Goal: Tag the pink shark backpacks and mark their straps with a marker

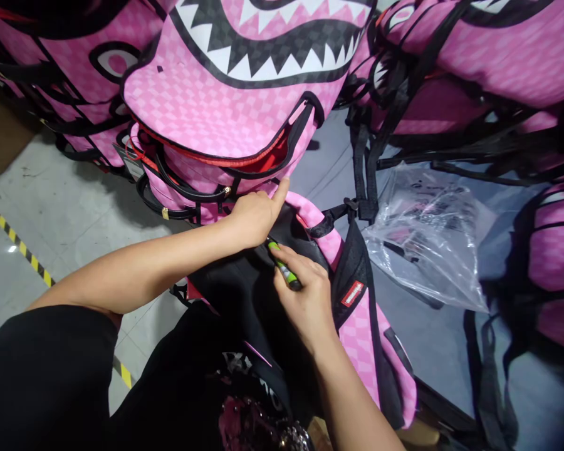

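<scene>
A pink checkered backpack (188,106) with a printed shark mouth rises in front of me, its top flap gaping over a red lining. My left hand (256,216) grips the bag where the pink fabric meets the black back panel (235,282); its index finger points upward and its other fingers are curled, partly hidden. In my right hand (308,294) is a small green-and-black handled tool (286,267), its dark tip close under my left hand. A pink and black shoulder strap (357,313) with a red label lies beside my right hand.
More pink backpacks stand at the left (70,69) and lie at the upper right (512,56). A clear plastic bag (432,232) rests on the grey table (418,338). Yellow-and-black tape (19,241) marks the floor.
</scene>
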The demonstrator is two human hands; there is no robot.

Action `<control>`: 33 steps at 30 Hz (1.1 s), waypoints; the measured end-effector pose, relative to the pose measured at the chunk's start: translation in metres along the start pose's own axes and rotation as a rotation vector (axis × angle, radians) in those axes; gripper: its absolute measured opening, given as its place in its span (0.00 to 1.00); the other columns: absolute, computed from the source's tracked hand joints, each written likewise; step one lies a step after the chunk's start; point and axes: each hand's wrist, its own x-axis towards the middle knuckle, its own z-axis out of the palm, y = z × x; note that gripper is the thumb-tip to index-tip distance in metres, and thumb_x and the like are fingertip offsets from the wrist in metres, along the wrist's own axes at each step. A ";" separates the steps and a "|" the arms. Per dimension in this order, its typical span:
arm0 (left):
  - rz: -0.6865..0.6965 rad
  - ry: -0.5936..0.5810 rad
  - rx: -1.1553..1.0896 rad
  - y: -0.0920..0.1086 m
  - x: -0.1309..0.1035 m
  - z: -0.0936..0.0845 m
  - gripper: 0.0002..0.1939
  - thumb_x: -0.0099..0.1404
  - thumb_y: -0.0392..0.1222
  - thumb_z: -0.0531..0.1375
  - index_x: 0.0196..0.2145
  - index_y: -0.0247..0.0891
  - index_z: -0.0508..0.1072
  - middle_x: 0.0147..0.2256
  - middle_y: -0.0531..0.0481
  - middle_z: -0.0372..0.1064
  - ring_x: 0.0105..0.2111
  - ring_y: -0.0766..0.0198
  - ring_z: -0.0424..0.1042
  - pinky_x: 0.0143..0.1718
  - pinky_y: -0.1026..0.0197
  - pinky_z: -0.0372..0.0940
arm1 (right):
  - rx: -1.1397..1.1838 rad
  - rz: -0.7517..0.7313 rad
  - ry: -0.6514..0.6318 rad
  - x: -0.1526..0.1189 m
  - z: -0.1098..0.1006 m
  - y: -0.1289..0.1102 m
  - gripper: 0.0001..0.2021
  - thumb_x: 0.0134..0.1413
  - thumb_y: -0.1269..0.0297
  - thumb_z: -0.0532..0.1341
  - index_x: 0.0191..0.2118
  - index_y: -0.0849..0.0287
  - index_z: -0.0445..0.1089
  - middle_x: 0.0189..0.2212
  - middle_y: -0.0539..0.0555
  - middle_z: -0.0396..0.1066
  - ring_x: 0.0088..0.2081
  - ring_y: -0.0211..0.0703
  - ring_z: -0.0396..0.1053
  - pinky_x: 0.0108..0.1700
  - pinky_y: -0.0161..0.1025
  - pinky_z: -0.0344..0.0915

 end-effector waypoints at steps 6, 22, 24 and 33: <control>0.006 -0.021 0.012 0.000 0.003 -0.001 0.45 0.63 0.31 0.56 0.69 0.28 0.34 0.47 0.34 0.69 0.45 0.56 0.73 0.42 0.61 0.66 | -0.007 -0.018 0.044 0.001 0.004 -0.003 0.15 0.54 0.73 0.58 0.45 0.56 0.75 0.46 0.55 0.77 0.47 0.48 0.74 0.51 0.50 0.67; -0.006 -0.052 0.005 0.001 0.004 -0.005 0.45 0.64 0.33 0.57 0.69 0.30 0.33 0.49 0.34 0.68 0.46 0.56 0.72 0.43 0.61 0.66 | -0.215 0.014 0.048 0.002 0.006 -0.015 0.15 0.55 0.72 0.57 0.47 0.54 0.74 0.47 0.56 0.76 0.46 0.50 0.74 0.52 0.53 0.61; -0.011 -0.057 0.024 0.001 0.004 -0.005 0.45 0.64 0.34 0.57 0.69 0.30 0.33 0.49 0.34 0.68 0.47 0.56 0.72 0.44 0.62 0.66 | -0.213 0.009 0.062 0.002 0.007 -0.013 0.15 0.54 0.73 0.58 0.47 0.56 0.74 0.47 0.57 0.76 0.47 0.51 0.74 0.53 0.53 0.60; -0.033 -0.085 0.045 0.004 0.005 -0.007 0.47 0.64 0.35 0.58 0.69 0.29 0.32 0.50 0.33 0.68 0.48 0.54 0.71 0.46 0.60 0.66 | -0.115 0.008 0.037 0.005 0.009 -0.007 0.16 0.54 0.73 0.57 0.47 0.55 0.74 0.50 0.56 0.75 0.49 0.47 0.74 0.51 0.49 0.64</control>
